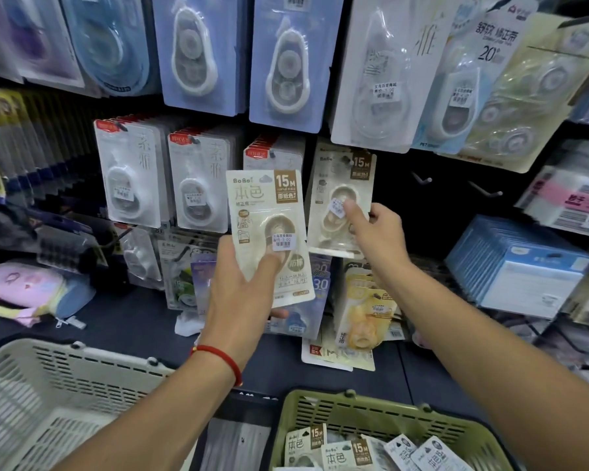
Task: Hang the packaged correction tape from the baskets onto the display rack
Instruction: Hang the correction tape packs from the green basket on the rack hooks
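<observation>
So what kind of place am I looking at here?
Most likely a stationery shop aisle: a display rack of peg hooks hung with carded correction tape packs, white price stickers on them, and a green basket of stock below.

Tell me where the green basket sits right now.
In the head view, the green basket sits at bottom centre-right, below the right forearm and right of the white basket, with beige tape packs inside.
</observation>
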Demonstrator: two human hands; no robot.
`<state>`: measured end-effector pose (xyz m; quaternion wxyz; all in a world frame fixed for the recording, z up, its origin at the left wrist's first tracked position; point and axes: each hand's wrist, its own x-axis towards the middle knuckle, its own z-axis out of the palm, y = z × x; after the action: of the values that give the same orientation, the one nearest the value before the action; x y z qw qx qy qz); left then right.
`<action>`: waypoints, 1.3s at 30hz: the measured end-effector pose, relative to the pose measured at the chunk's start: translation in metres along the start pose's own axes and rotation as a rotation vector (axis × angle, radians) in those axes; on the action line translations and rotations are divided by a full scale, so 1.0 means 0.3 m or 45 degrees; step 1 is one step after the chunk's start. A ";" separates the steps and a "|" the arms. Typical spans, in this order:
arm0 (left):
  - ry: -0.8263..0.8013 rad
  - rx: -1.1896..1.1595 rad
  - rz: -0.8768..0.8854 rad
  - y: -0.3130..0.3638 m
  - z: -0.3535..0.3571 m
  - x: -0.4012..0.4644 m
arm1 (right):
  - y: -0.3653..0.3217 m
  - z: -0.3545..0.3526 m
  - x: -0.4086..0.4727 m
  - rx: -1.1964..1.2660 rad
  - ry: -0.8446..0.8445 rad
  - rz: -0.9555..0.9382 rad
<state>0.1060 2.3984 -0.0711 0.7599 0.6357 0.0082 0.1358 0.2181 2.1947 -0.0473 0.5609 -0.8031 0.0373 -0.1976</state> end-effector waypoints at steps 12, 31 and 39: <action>-0.256 -0.104 -0.042 -0.025 0.011 0.012 | 0.009 -0.014 -0.114 -0.150 -0.317 -0.087; -0.380 -0.185 0.017 -0.013 0.084 0.002 | -0.094 -0.075 -0.217 0.401 -0.168 0.023; -0.345 -0.154 0.019 -0.034 0.086 0.054 | -0.076 -0.039 -0.168 0.381 -0.088 -0.016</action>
<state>0.1284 2.3753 -0.0734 0.7900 0.6011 -0.1073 0.0548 0.1639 2.2069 -0.0370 0.6741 -0.7171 -0.0168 -0.1766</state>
